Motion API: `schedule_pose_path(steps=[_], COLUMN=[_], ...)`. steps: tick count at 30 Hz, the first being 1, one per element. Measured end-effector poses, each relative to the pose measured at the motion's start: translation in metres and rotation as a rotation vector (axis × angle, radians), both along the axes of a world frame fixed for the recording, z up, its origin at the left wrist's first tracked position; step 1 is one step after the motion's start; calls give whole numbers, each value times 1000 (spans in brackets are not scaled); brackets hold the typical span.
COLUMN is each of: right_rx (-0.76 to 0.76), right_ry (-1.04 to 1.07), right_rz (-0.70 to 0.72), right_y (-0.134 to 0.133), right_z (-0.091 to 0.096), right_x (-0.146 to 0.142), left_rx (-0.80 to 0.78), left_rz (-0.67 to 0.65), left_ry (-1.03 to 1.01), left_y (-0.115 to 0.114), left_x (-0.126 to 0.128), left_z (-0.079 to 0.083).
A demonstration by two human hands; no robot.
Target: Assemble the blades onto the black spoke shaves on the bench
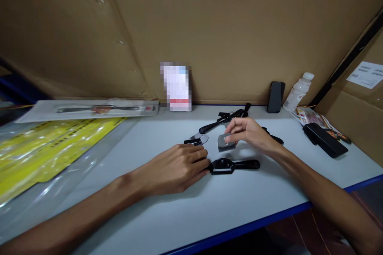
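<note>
A black spokeshave body point(230, 165) lies on the pale grey table point(209, 215) in front of me. My left hand point(176, 169) rests on the table with its fingers curled around the tool's left handle. My right hand point(249, 133) hovers just behind it and pinches a small flat grey metal blade point(225, 142). Beyond the left hand lies a small black and silver metal piece point(196, 140). A second black spokeshave point(223, 120) lies further back.
Yellow cards in clear plastic point(44, 147) and a packaged tool point(89, 109) cover the left side. A phone point(275, 96) and a white bottle point(297, 92) lean against the cardboard wall. A black case point(324, 139) and printed paper point(311, 117) lie at the right. The table's blue edge point(269, 219) is close.
</note>
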State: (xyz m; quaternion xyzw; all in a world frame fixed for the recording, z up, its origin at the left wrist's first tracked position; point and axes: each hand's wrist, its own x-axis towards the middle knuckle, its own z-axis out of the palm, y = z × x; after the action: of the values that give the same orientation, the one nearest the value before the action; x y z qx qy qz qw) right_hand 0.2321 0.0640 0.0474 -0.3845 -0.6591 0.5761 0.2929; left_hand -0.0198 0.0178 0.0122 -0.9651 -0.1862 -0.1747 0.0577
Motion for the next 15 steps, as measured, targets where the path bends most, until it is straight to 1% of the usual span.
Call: schedule_pose_path(steps=[3, 8, 11, 15], right_rx=[-4, -67, -93, -82], right_ry=[18, -77, -151, -244], right_rz=[4, 36, 57, 98], right_y=[0, -2, -1, 4], right_z=[0, -12, -16, -15], right_x=[1, -7, -9, -6], left_rx=[65, 106, 109, 91], left_rz=[-17, 10, 22, 21], left_ry=[4, 48, 93, 65], left_y=[-1, 0, -1, -2], left_x=[1, 1, 2, 3], left_z=[-2, -3, -1, 0])
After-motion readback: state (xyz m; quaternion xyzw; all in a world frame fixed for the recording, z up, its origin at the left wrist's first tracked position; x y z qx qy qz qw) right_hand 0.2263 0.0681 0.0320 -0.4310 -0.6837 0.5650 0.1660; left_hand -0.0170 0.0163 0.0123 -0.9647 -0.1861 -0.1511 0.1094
